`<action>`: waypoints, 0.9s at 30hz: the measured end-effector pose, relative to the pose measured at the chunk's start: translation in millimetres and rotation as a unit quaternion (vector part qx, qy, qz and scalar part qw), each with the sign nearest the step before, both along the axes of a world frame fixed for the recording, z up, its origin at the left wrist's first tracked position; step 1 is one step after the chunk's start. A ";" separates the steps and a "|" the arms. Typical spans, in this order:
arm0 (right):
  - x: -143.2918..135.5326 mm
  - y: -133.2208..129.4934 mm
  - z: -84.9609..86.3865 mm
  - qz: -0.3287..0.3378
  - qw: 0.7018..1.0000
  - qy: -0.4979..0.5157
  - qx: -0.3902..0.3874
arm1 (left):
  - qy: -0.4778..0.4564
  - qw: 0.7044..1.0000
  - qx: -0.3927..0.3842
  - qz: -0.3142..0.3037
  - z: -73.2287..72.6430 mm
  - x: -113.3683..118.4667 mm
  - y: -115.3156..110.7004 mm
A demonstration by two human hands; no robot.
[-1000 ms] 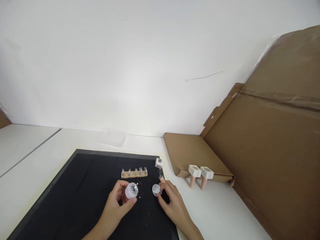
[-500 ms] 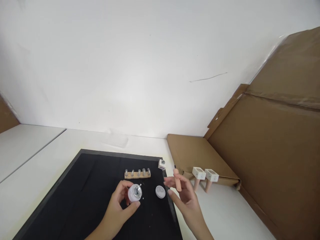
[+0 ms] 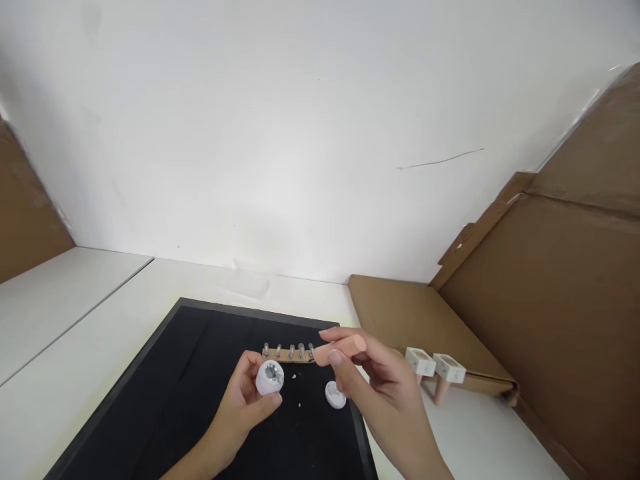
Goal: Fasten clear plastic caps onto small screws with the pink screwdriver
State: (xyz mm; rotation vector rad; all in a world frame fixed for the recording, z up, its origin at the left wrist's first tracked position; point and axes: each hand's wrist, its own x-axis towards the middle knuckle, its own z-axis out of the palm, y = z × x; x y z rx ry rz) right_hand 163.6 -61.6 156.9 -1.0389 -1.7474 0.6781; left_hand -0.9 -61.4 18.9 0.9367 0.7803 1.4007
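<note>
My left hand (image 3: 247, 400) grips a small white round jar (image 3: 270, 378) above the black mat, its opening facing up and showing silvery material inside. Between the thumb and fingers of my right hand (image 3: 375, 380) is a short peach-coloured stick (image 3: 340, 350), tilted nearly sideways, to the right of the jar and apart from it. A white round lid (image 3: 335, 395) lies on the mat below my right hand. Behind the jar is a cardboard strip (image 3: 287, 356) bearing several small clear, metallic-looking pieces; the stick hides its right end.
The black mat (image 3: 200, 373) covers the middle of the white table. Two white blocks with peach handles (image 3: 420, 362) stand at the right, by a flat cardboard box (image 3: 415, 313). Small white bits lie near the jar. Cardboard panels (image 3: 560, 287) rise at the right.
The stick has swung from near upright to nearly sideways as my right hand turned and rose. The jar's opening has tipped further upward. The whole view has shifted, with the scene slightly further right.
</note>
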 end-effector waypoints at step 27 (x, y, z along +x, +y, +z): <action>-3.2 10.3 -27.9 0.002 0.991 -0.127 0.035 | -0.026 0.999 -0.018 0.014 5.6 -3.8 4.0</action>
